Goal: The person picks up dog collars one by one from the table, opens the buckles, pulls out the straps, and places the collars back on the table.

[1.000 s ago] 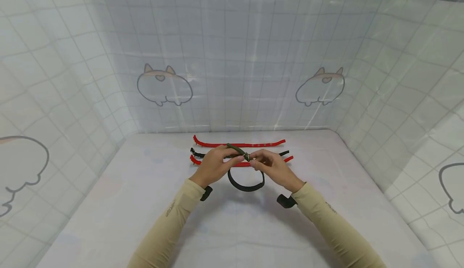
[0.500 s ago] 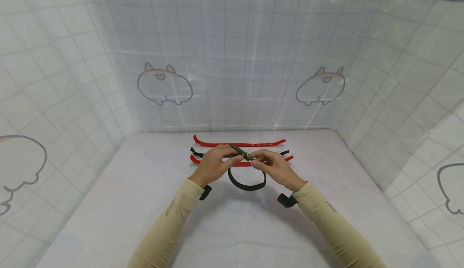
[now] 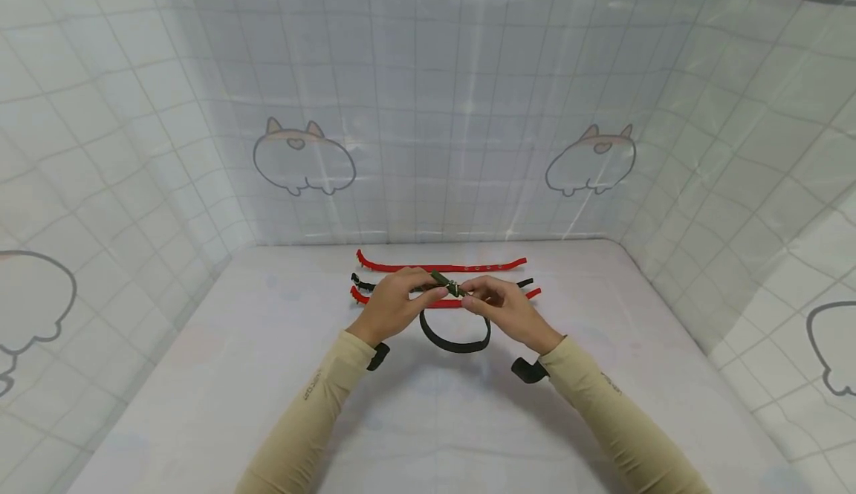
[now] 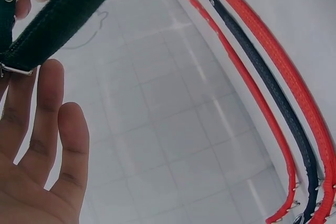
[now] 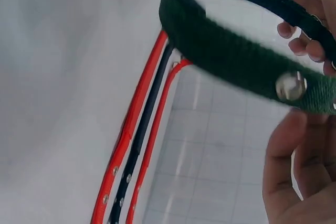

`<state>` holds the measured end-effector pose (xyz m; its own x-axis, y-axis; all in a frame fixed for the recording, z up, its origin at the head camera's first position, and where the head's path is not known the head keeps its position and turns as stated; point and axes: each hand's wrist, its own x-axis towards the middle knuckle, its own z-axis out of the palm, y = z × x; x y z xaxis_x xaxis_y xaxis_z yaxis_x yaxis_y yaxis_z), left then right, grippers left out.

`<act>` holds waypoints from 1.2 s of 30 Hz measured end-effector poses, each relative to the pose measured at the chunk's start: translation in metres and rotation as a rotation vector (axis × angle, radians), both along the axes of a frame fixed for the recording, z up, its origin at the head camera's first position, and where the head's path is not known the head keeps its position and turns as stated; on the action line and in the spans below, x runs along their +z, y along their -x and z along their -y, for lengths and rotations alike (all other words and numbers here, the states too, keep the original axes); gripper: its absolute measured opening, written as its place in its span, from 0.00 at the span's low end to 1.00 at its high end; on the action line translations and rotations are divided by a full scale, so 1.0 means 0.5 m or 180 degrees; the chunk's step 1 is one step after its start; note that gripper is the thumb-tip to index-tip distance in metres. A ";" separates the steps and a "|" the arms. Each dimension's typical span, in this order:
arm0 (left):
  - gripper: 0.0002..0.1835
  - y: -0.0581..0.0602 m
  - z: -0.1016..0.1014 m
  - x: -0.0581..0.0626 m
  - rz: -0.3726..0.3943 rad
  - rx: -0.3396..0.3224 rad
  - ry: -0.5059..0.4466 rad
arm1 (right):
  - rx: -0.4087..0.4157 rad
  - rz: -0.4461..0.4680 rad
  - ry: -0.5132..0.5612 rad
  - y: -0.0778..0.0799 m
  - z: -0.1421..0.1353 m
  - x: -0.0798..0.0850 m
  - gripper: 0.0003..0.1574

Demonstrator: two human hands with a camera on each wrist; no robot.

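Observation:
A dark green collar [image 3: 456,346] hangs in a loop between the two hands, raised above the white surface. My left hand [image 3: 399,297] pinches it on the left, near a small metal buckle [image 4: 17,70]. On the right, my right hand [image 3: 510,308] grips the collar close to the same buckle with thumb and fingers. A short green strap end [image 3: 438,278] sticks up between the hands. In the right wrist view a round metal fitting [image 5: 291,86] shows on the band. Part of the buckle is hidden by the fingers.
Behind the hands lie a far red collar [image 3: 435,267], a black collar [image 3: 366,284] and a nearer red collar [image 3: 535,293], roughly parallel on the white surface [image 3: 428,427]. Tile-patterned sheeting [image 3: 435,108] encloses the back and both sides.
The green strap end at the buckle has shifted slightly right and down and now shows shorter. The hands stay nearly in place, and the hanging loop has moved only a little.

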<state>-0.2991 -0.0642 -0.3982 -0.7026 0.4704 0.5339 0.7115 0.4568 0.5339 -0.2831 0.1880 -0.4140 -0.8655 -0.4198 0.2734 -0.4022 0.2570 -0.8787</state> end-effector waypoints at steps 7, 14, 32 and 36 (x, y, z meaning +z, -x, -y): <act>0.10 0.002 -0.006 -0.004 0.0006 -0.0130 -0.0014 | -0.0059 0.0036 0.0006 0.004 0.004 -0.001 0.14; 0.12 0.000 -0.001 0.001 -0.0057 -0.0055 0.0028 | -0.0006 0.0004 -0.0060 0.004 -0.003 0.006 0.15; 0.15 0.002 -0.002 -0.006 0.0036 -0.0027 0.0050 | 0.0013 0.0036 -0.0070 0.004 -0.005 0.003 0.18; 0.16 0.000 -0.004 -0.006 0.0100 -0.0078 0.0018 | -0.0024 0.0064 -0.0030 0.005 0.001 0.001 0.17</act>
